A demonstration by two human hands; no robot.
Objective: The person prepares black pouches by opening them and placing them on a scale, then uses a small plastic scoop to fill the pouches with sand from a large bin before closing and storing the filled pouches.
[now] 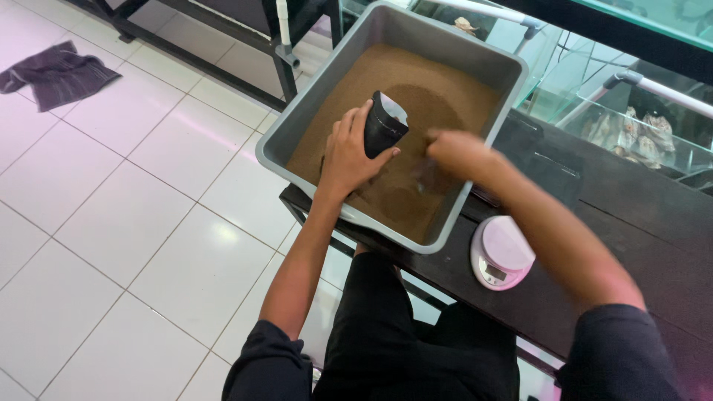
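Pouch work sits at the centre: a small black stand-up pouch [385, 122], mouth open and tilted up and away from the person, is clamped in the left hand [349, 157], fingers wrapped round its lower half. It hangs just above the brown granular material [416, 82] that fills a grey plastic tub [475, 56]. The right hand [454, 152] is just beside the pouch, low over the same material and blurred; whether its fingers are closed on a scoop or on nothing cannot be told. The two hands are near each other but not touching.

How full the pouch is does not show, since its inside is dark; judging by the open mouth and the hand at the material, filling looks under way rather than finished, with the pouch unsealed and not on the scale.

Near the right forearm, on the dark bench [631, 223] that carries the tub, lies a small white round kitchen scale [502, 252] with nothing on its pan. Beyond the right hand stand glass tanks [639, 126] with white piping. Far off past the left hand, a dark cloth [56, 74] lies on the white tiled floor [111, 223].
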